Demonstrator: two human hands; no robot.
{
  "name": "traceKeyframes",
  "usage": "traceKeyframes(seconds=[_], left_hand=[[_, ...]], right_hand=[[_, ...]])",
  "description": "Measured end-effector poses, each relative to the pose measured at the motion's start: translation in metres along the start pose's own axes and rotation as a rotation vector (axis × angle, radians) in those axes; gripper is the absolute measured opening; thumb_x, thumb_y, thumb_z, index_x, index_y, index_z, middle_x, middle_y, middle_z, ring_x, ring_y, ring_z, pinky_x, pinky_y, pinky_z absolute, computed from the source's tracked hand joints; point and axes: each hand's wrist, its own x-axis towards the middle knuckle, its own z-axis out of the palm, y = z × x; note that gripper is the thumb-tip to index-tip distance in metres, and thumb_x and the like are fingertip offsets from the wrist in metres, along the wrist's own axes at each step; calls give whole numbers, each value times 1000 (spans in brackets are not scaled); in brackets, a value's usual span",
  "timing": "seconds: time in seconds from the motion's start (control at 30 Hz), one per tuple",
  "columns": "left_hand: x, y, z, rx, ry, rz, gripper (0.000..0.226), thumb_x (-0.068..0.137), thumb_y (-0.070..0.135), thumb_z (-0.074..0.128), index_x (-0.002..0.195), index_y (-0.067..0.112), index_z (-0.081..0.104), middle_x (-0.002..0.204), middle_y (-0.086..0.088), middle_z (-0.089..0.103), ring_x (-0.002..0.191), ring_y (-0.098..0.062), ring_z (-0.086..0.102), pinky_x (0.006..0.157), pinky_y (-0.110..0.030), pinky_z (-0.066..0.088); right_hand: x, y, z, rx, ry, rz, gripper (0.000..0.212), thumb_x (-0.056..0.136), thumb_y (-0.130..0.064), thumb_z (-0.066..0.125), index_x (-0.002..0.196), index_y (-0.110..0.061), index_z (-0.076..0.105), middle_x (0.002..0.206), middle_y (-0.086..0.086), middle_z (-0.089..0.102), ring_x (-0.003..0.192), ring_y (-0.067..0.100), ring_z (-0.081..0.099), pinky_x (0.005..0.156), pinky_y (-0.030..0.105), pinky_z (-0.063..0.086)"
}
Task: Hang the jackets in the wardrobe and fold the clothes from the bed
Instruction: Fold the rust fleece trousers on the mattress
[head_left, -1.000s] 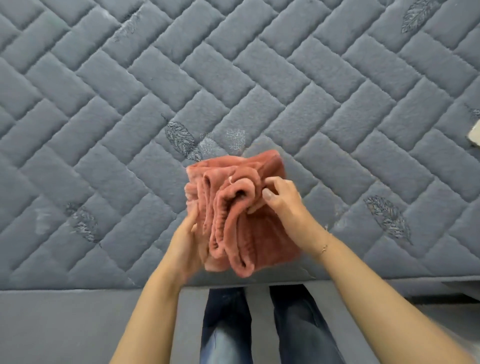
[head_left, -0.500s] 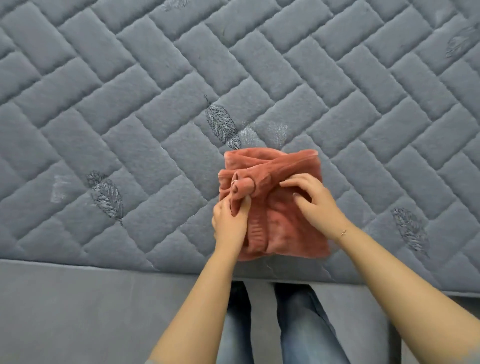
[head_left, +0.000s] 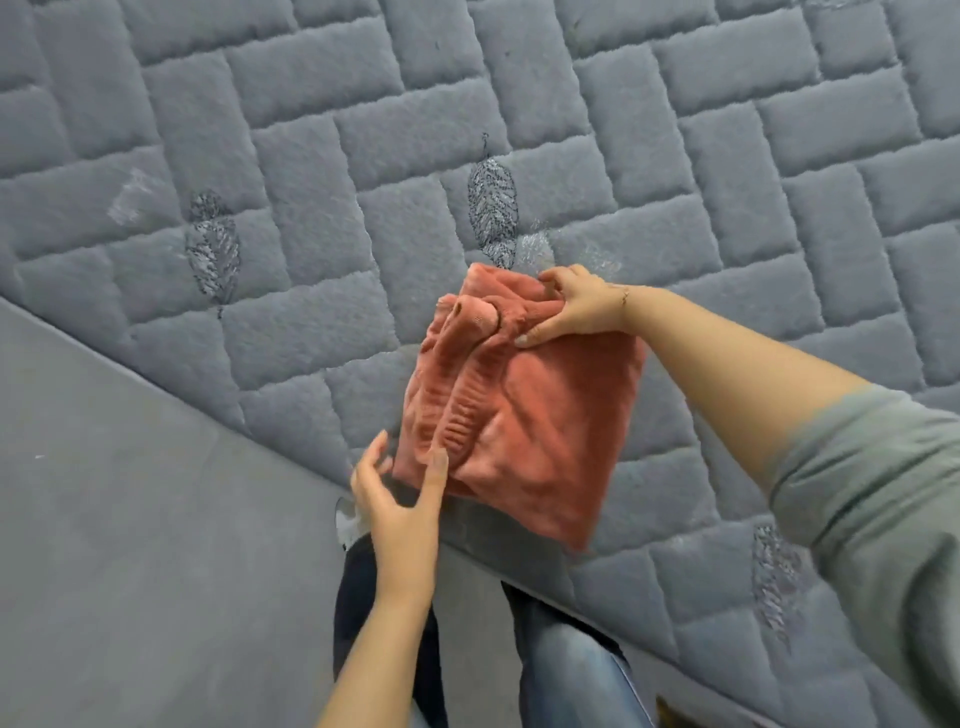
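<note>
A folded salmon-pink knit garment (head_left: 540, 431) is lifted just above the grey quilted bed cover (head_left: 322, 218), near the bed's front edge. My right hand (head_left: 576, 309) grips the garment's far top edge, fingers and thumb curled round the bunched fabric. My left hand (head_left: 400, 493) is at the garment's near lower corner, with the thumb laid straight on the ribbed fold and the other fingers reaching beneath it. The fold's underside is hidden.
The bed's grey side panel (head_left: 130, 519) fills the lower left. My legs in blue jeans (head_left: 566, 670) stand against the bed edge. Embroidered leaf patterns (head_left: 492, 208) dot the cover. No wardrobe or other clothes are in view.
The view has tilted and shifted. My right hand moved from the garment's middle to its far top edge. My left hand let go of the rolled cuff and dropped to the near lower corner.
</note>
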Motion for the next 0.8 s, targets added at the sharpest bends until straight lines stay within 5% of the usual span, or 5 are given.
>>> traceKeyframes(seconds=[0.17,0.23,0.37,0.63,0.8], left_hand=[[-35,-33,34,-420,-211,-462,120,41,70,84,143,33,34,142,8,51,130,-11,48,110,-34,37],[-21,-23,50,-548,-192,-528,115,41,70,85,140,28,45,134,1,61,122,-18,57,109,-43,42],[-1,6,50,-653,-209,-650,79,63,70,69,122,18,67,118,-9,70,108,-28,67,89,-44,56],[-54,88,-108,-719,-143,-428,44,93,55,50,89,23,80,97,-4,76,88,-18,74,63,-28,58],[-130,119,-260,-720,17,-232,44,90,57,53,87,23,81,93,-6,77,80,-17,74,53,-26,57]], right_hand=[[4,12,7,162,-77,3,103,48,-71,81,132,-24,45,123,-4,57,105,12,57,86,31,43],[1,12,8,219,-130,-15,99,44,-74,77,126,-27,50,115,-8,62,97,6,61,79,28,47],[-17,-2,15,283,-181,-92,76,60,-73,67,126,-38,57,121,-10,66,107,11,65,103,37,45],[-134,-151,37,375,-237,-304,24,86,-58,58,107,-51,67,111,-19,71,102,1,67,94,23,47],[-235,-301,74,283,-341,-510,39,79,-63,61,114,-47,67,112,-16,72,102,5,68,97,29,46]])
